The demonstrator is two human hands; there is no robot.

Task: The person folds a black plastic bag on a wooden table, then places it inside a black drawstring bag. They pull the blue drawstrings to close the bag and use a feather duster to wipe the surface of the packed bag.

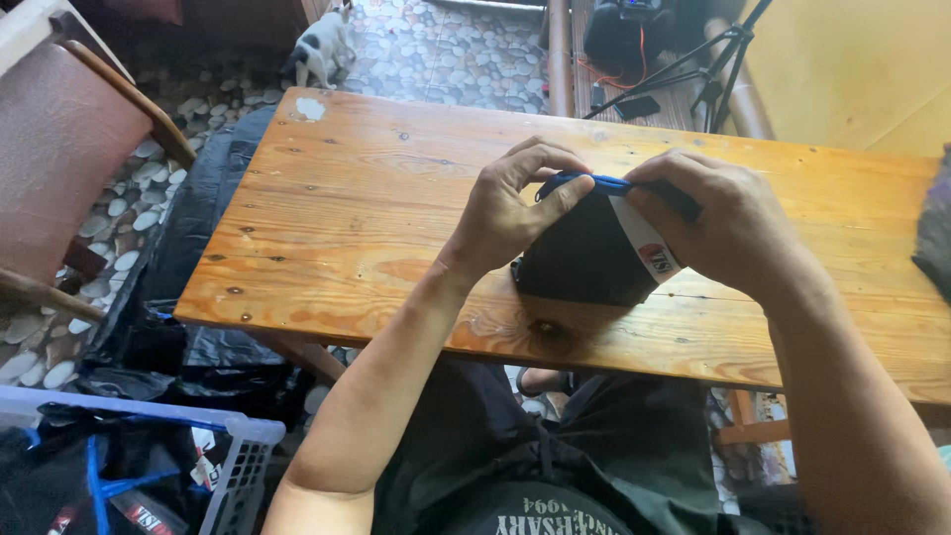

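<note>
Black cloth point(584, 260) pinched by both hands near table edge point(475, 342).

One orange-brown wooden plank counter point(376, 218) carries one folded black fabric piece point(584, 260), gripped by two hands, left point(515, 213) and right point(728, 223). One white-and-black cat point(322, 45) stands at eleven o'clock, one black tripod point(718, 50) at one o'clock, one white plastic basket point(243, 461) at seven o'clock.

Warm daylight falls evenly over the wooden table point(357, 208), leaving a soft sheen on its varnish and faint shadows under the hands, while the floor point(446, 50) beyond looks dimmer and the picture's edges bend and blur slightly.
</note>
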